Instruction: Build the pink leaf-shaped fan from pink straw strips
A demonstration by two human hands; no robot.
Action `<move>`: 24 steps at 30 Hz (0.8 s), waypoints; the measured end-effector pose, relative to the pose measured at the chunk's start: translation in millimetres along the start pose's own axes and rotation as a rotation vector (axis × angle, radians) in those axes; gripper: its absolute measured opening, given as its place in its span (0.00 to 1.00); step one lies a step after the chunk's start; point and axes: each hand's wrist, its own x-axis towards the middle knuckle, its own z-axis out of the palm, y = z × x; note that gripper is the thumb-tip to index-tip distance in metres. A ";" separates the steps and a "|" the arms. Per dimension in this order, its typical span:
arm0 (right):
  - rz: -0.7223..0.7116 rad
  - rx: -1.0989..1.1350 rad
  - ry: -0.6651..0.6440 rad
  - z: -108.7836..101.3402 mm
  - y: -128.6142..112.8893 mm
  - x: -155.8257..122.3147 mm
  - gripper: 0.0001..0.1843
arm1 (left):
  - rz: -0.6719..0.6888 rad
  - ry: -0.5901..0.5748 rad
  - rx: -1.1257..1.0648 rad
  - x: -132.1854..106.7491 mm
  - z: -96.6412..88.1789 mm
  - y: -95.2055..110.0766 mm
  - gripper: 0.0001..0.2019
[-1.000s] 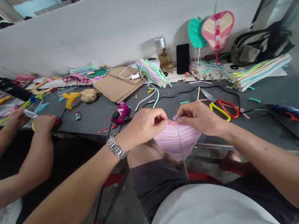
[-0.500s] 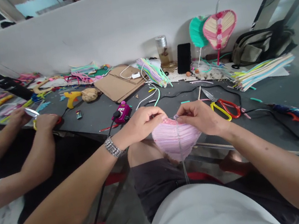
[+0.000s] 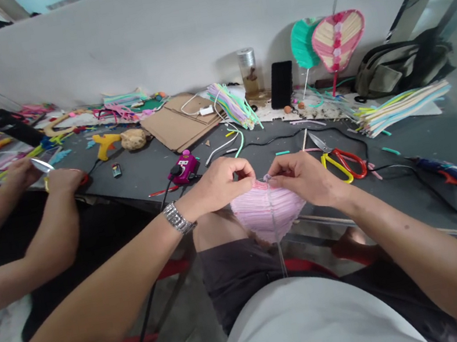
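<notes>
Over my lap, just off the table's front edge, is a pink and lilac fan [image 3: 258, 213] made of pipe cleaners, with a thin wire stem running down its middle toward me. My left hand [image 3: 230, 179], wrist wearing a metal watch, pinches the fan's upper left edge, where a darker pink strip shows. My right hand [image 3: 295, 174] pinches the top by the centre stem, at a small lilac tuft. Both hands' fingertips are close together. Scissors [image 3: 339, 160] with red and yellow handles lie on the table beyond my right hand.
A blue glue gun [image 3: 455, 178] with a black cord lies at right. Beyond are pipe cleaner bundles [image 3: 403, 108], cardboard [image 3: 180, 123], a phone [image 3: 282, 85], a jar [image 3: 249, 73] and two finished fans [image 3: 341, 42]. At left a co-worker's hands [image 3: 64, 179] hold scissors.
The view has shifted slightly. My left fingertips have moved a little along the fan's upper edge; my right hand keeps its pinch near the centre stem.
</notes>
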 end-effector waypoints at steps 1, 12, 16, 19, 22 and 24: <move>-0.001 -0.005 -0.001 0.5 -0.1 0.1 0.05 | 0.006 0.005 0.007 -0.2 0.4 0.1 0.06; -0.001 0.056 0.043 1.0 11.8 3.5 0.09 | 0.070 0.191 0.006 -14.0 12.6 -10.9 0.08; 0.062 0.189 0.053 -2.8 18.7 2.0 0.15 | -0.084 0.114 -0.284 -18.5 15.7 -15.9 0.15; 0.066 0.243 0.093 -4.8 27.9 -3.7 0.19 | -0.156 0.124 -0.458 -20.8 24.7 -15.6 0.15; 0.025 0.288 0.184 -5.6 41.2 -13.0 0.19 | -0.207 0.178 -0.581 -21.2 36.0 -14.9 0.14; -0.005 0.316 0.232 -4.8 49.7 -19.0 0.17 | -0.236 0.214 -0.665 -19.8 43.0 -15.6 0.14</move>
